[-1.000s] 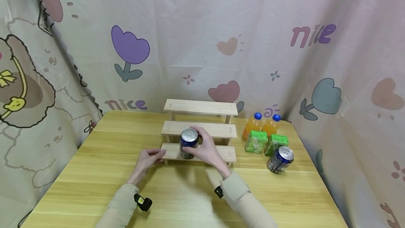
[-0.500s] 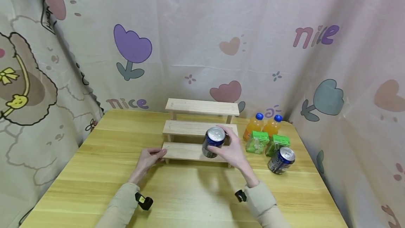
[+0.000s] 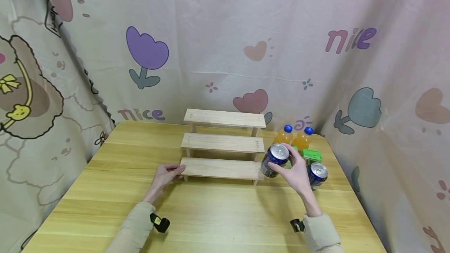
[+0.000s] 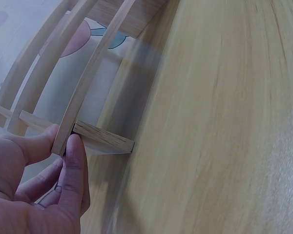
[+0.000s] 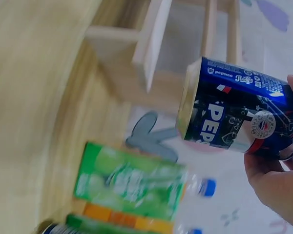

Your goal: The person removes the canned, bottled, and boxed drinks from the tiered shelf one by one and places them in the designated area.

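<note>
A dark blue Pepsi can (image 3: 273,162) is gripped by my right hand (image 3: 295,170) at the right end of the three-step wooden shelf (image 3: 223,169). In the right wrist view the can (image 5: 234,109) is held above the table, thumb and fingers around its upper part. My left hand (image 3: 168,175) pinches the left end of the lowest board. The left wrist view shows the thumb on top of the board (image 4: 90,78) and fingers beneath it.
Right of the shelf stand two orange juice bottles (image 3: 302,139), two green juice boxes (image 3: 312,155), one mostly hidden behind my right hand, and a second can (image 3: 318,175). A patterned curtain (image 3: 211,50) hangs behind the wooden table (image 3: 211,214).
My right hand has carried the can from over the lowest step rightward, past the shelf's right end, toward the drinks. My left hand has stayed on the board.
</note>
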Available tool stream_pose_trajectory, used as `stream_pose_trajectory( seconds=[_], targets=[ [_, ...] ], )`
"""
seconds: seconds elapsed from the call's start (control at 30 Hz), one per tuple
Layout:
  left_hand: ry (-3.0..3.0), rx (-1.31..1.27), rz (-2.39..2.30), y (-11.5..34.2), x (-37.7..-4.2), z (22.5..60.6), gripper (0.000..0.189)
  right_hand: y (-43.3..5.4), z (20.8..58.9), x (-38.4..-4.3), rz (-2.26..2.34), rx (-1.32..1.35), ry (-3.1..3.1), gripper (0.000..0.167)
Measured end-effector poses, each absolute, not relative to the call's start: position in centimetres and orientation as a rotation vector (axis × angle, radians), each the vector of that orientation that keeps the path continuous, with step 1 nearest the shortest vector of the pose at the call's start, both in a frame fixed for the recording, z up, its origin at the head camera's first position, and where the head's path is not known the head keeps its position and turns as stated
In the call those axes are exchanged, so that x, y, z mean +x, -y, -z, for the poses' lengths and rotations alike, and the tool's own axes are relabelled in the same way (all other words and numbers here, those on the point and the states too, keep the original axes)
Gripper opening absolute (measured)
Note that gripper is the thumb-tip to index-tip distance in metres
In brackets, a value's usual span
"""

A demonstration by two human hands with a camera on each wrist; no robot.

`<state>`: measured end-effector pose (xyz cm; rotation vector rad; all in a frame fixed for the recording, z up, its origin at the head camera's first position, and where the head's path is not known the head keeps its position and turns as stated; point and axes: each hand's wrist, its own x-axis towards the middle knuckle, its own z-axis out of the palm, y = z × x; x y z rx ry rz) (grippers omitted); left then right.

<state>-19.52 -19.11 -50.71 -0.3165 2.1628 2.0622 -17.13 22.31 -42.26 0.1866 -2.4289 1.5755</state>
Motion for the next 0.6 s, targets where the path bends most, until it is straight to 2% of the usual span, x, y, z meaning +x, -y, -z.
stream_pose_trajectory(
  seconds=[0.3,0.6],
  targets=[
    [-2.181,-0.315,-2.045,19.0,-19.4,50.6,0.043,-25.1,43.5,-16.7,-1.597,-0.043,2.497,0.077],
    [-2.179,-0.311,-2.041,19.2,-19.4,50.7,0.041,-25.8,44.7,-16.7,-1.65,-0.135,2.516,0.081]
  ],
)
